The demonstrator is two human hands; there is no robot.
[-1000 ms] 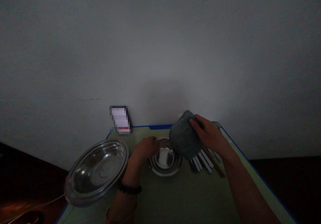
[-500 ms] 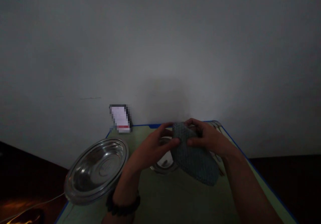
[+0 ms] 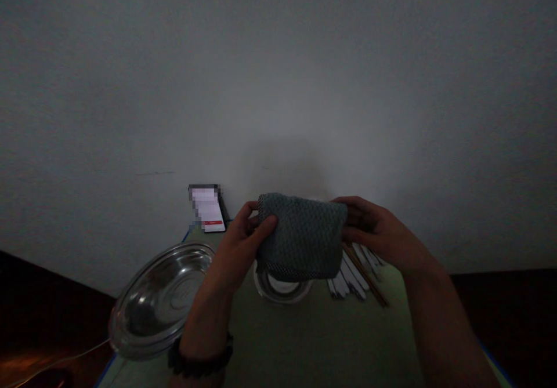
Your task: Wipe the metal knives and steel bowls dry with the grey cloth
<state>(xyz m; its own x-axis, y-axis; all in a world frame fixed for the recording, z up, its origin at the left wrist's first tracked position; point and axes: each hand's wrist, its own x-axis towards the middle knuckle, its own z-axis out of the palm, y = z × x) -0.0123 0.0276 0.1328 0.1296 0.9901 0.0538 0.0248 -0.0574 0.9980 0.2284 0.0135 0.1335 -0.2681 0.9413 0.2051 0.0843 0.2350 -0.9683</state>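
Observation:
A folded grey-green cloth (image 3: pixel 302 237) with a checked trim is stretched between my hands above the table. My left hand (image 3: pixel 243 243) pinches its left edge, thumb in front and fingers partly hidden behind. At the cloth's right edge, my right hand (image 3: pixel 376 231) holds it, with some fingertips out of sight. Beneath the cloth stands a small metal bowl (image 3: pixel 284 295), partly covered by it. Right of the bowl lie several white-handled utensils (image 3: pixel 354 278) and brown chopsticks (image 3: pixel 368 278).
A large, shiny metal basin (image 3: pixel 152 301) stands at the table's left, beside my left forearm. A phone (image 3: pixel 209 208) with a lit screen leans at the back left against the wall (image 3: pixel 278 86). The green tabletop (image 3: pixel 313 341) has a blue edge.
The cloth has gone from hanging slantwise to being spread level. My hands have moved apart, the left one leftward, and the utensils on the right have come into view.

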